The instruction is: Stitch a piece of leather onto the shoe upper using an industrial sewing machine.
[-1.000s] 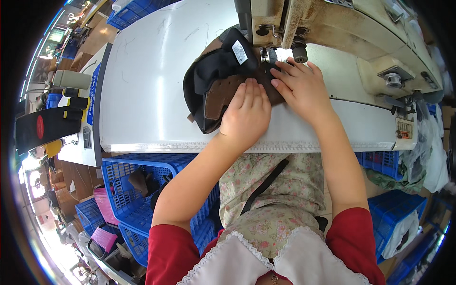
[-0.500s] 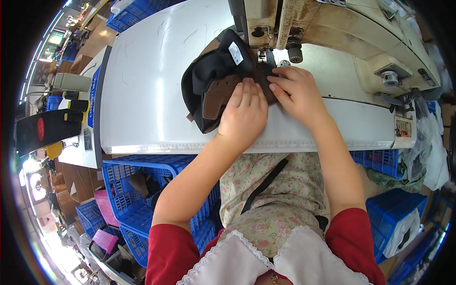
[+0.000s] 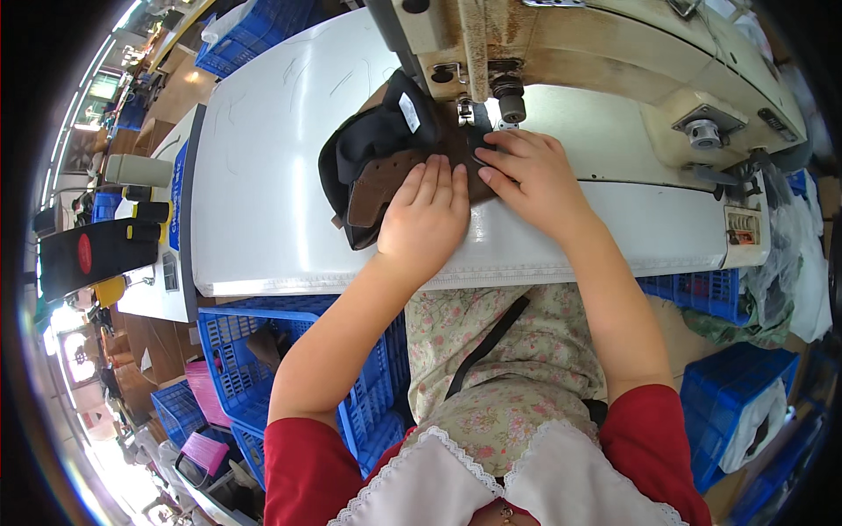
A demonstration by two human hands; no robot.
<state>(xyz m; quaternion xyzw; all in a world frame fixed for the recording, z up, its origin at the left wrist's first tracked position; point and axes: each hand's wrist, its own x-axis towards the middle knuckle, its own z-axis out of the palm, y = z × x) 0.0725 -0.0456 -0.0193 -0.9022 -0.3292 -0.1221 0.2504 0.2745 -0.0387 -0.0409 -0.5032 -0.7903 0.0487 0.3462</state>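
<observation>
A sewn brown piece with a black padded lining, which looks like a cap (image 3: 377, 188), lies on the white sewing table (image 3: 263, 210). It has a white label inside and a row of small holes along one brown strip. My left hand (image 3: 427, 215) rests flat on its brown part, fingers stretched and side by side. Over its right edge, my right hand (image 3: 531, 180) has its fingers bent, thumb and forefinger apart, tips touching the dark material. Just beyond the piece stands the sewing machine's presser foot (image 3: 465, 111); whether material lies under it is hard to see.
The stained sewing machine (image 3: 605, 53) spans the far right of the table. Blue plastic crates (image 3: 254, 351) stand below the table's left side, and another blue crate (image 3: 728, 403) is at the lower right. A black panel (image 3: 96, 250) juts in at the left.
The whole view has shifted, so the machine and table sit further left. The cap-like piece has tilted a little and come slightly nearer me, both hands still on it.
</observation>
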